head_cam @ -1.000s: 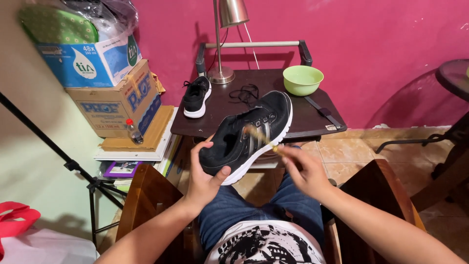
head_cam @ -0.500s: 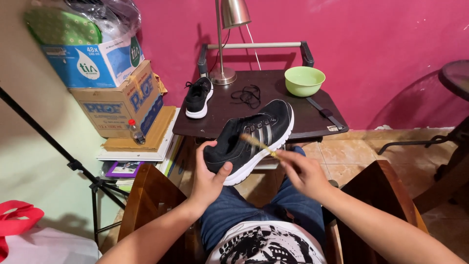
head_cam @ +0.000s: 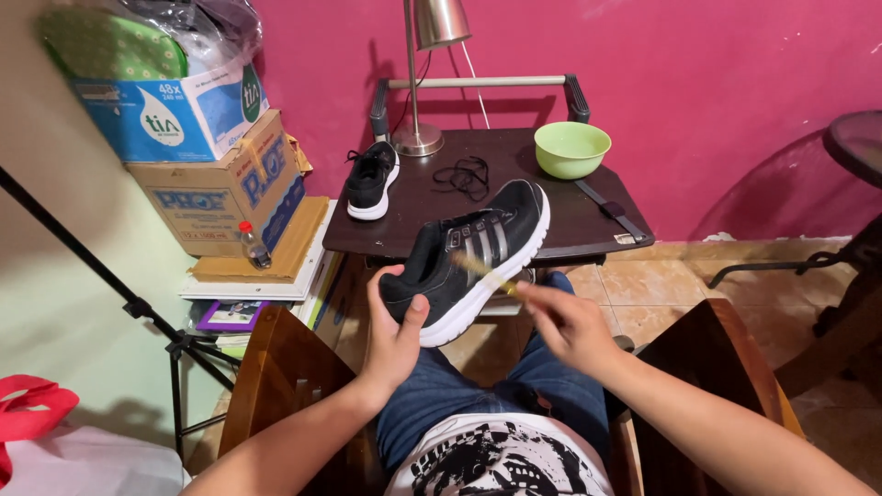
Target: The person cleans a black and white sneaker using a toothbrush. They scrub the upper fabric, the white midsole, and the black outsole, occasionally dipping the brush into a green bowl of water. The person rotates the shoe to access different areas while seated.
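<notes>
The left hand (head_cam: 395, 335) grips the heel of a black sneaker (head_cam: 469, 259) held over the lap; the right hand (head_cam: 570, 323) pinches a small brush (head_cam: 482, 272) against its striped side. Its laces (head_cam: 462, 174) are already out, lying on the dark table (head_cam: 588, 216) beside the second sneaker (head_cam: 372, 179), which waits untouched.

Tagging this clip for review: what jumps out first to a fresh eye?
A black shoe with a white sole, held up mid-frame in the left hand, while the right hand puts a thin brush to its side. Behind, a dark table against a pink wall carries the second shoe, loose laces and a green bowl.
</notes>
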